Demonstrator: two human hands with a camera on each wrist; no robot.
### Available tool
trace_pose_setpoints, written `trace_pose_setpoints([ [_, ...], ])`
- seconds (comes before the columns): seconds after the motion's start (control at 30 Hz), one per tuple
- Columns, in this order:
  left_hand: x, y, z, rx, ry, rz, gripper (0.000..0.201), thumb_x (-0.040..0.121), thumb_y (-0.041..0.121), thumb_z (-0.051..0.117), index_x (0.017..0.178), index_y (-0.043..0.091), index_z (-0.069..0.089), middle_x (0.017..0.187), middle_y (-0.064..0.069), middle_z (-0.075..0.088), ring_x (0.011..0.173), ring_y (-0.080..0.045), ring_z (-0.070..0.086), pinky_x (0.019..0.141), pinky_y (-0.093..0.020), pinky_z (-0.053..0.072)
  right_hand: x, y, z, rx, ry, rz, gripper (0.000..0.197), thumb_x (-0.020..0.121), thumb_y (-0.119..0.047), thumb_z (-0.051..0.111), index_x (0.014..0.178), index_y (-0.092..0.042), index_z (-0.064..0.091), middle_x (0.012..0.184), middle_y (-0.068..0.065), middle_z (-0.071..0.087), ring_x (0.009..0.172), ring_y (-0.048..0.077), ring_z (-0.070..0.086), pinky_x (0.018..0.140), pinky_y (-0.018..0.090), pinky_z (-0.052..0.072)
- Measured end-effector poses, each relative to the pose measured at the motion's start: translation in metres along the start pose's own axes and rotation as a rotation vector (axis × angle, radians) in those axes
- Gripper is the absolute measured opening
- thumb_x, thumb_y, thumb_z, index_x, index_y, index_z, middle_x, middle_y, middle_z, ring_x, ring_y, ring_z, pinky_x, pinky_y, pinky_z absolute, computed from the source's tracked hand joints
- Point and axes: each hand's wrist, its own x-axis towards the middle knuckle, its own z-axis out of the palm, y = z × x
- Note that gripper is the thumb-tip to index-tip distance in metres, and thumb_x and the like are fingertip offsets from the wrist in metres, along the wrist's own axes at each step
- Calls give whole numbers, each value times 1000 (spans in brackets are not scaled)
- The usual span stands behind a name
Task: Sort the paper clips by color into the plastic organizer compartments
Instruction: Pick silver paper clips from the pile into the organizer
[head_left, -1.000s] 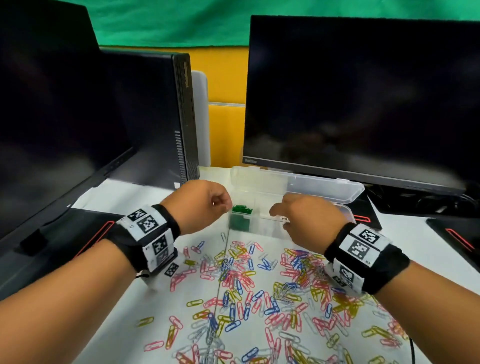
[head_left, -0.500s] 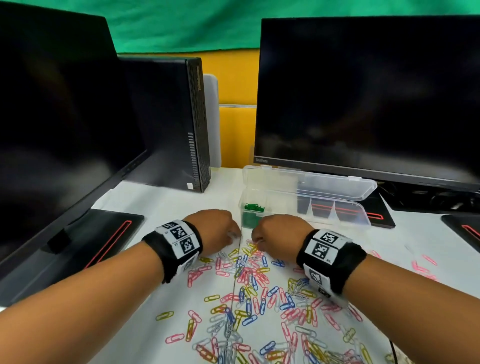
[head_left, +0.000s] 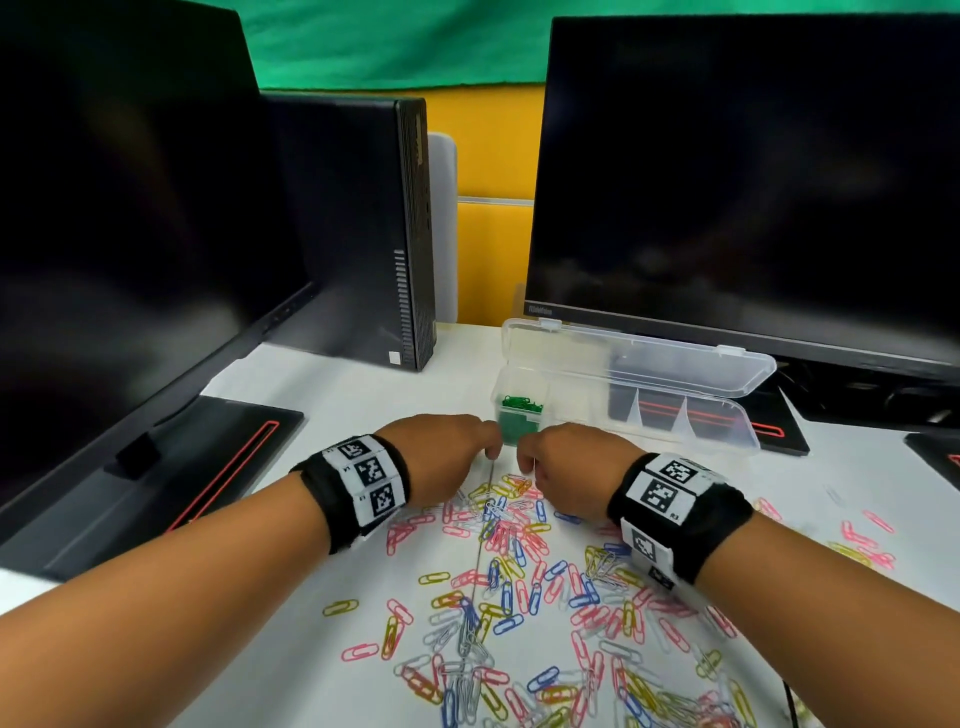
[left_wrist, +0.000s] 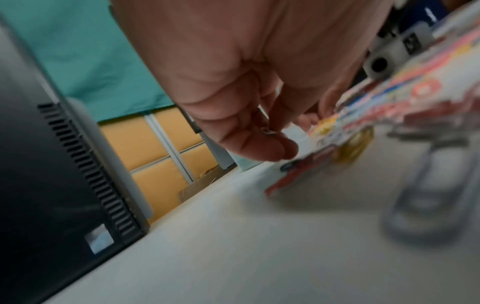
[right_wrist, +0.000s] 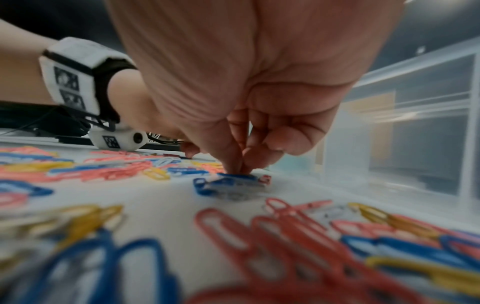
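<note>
A clear plastic organizer (head_left: 727, 434) lies open at the back of the table, its lid folded back. Green clips (head_left: 522, 402) fill its leftmost compartment; the other compartments look bare. A pile of mixed paper clips (head_left: 519, 577) in pink, blue, yellow and silver spreads in front of it. My left hand (head_left: 488, 449) is at the pile's far edge, thumb and finger pinched on a small pale clip (left_wrist: 269, 131). My right hand (right_wrist: 237, 168) is just beside it, thumb and forefinger pinching a blue clip (right_wrist: 223, 183) that lies on the table.
A black monitor (head_left: 753, 182) stands right behind the organizer, another monitor (head_left: 130, 234) on the left, a PC tower (head_left: 363, 234) between them. Black stand bases (head_left: 171, 467) flank the work area. A few stray pink clips (head_left: 872, 535) lie at the right.
Both hands have drawn back from above the organizer's green compartment and dropped to the far edge of the clip pile, where their fingers now pinch at clips.
</note>
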Motion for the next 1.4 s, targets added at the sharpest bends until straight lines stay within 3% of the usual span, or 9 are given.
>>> trace_pose_setpoints([
  [0.23, -8, -17, -22, -272, -34, -69, 32, 94, 10, 43, 79, 30, 62, 96, 3, 67, 89, -18, 61, 86, -31, 51, -7, -10, -3, 0, 21, -18, 34, 91, -11, 53, 123, -22, 52, 119, 3, 62, 93, 25, 56, 73, 29, 39],
  [0.43, -22, -9, -15, -62, -124, 46, 20, 93, 42, 61, 110, 40, 70, 101, 13, 59, 91, -9, 55, 84, -29, 49, -9, -11, -2, -47, 48, -49, 25, 90, -8, 53, 111, -20, 53, 111, 4, 61, 85, 23, 51, 68, 29, 38],
  [0.63, -21, -9, -7, -48, -95, -16, 12, 93, 36, 59, 98, 31, 70, 94, 15, 59, 88, -11, 56, 76, -25, 45, -4, -4, 2, -10, 32, -14, 31, 91, -6, 48, 116, -26, 51, 94, -2, 53, 80, 23, 50, 53, 27, 28],
  [0.77, -24, -22, -12, -333, -135, -123, 21, 99, 26, 50, 99, 14, 68, 97, 3, 62, 90, -14, 56, 76, -20, 42, -1, -1, 3, 28, 71, -57, 36, 93, -9, 49, 121, -30, 54, 115, -1, 63, 88, 22, 54, 67, 26, 38],
  [0.83, -27, -28, -14, -546, -132, -160, 24, 100, 16, 44, 88, 7, 62, 87, -9, 56, 73, -20, 53, 68, -28, 44, 0, 0, 4, 32, 75, -115, 42, 97, -11, 48, 131, -34, 56, 125, -5, 58, 106, 23, 57, 80, 26, 39],
  [0.93, -36, -35, -14, -897, -76, -341, 20, 96, 11, 51, 76, 15, 52, 63, -3, 44, 48, -14, 33, 47, -23, 21, 3, 2, 5, 11, 44, -161, 36, 98, -14, 49, 122, -36, 63, 105, -10, 47, 108, 23, 57, 78, 26, 36],
  [1.13, -51, -40, -10, -1279, -85, -319, 8, 95, -2, 60, 92, 2, 66, 86, -19, 71, 61, -15, 63, 49, -20, 49, 3, 4, 6, -8, 79, -152, 11, 95, -19, 52, 95, -25, 61, 100, -5, 59, 89, 21, 57, 69, 30, 42],
  [1.27, -53, -41, -9, -1397, -67, -351, 20, 96, -4, 58, 114, -2, 66, 91, -19, 73, 71, -19, 71, 59, -20, 58, 3, 4, 7, 47, 89, -89, 20, 94, -16, 53, 107, -31, 52, 99, -6, 60, 88, 21, 57, 67, 29, 39],
  [1.4, -52, -41, -9, -1410, -56, -371, 21, 96, -9, 52, 112, -5, 66, 83, -15, 70, 66, -17, 68, 57, -22, 56, 3, 4, 6, 96, 121, -68, 28, 94, -14, 49, 117, -30, 53, 102, -7, 57, 87, 19, 52, 70, 27, 36],
])
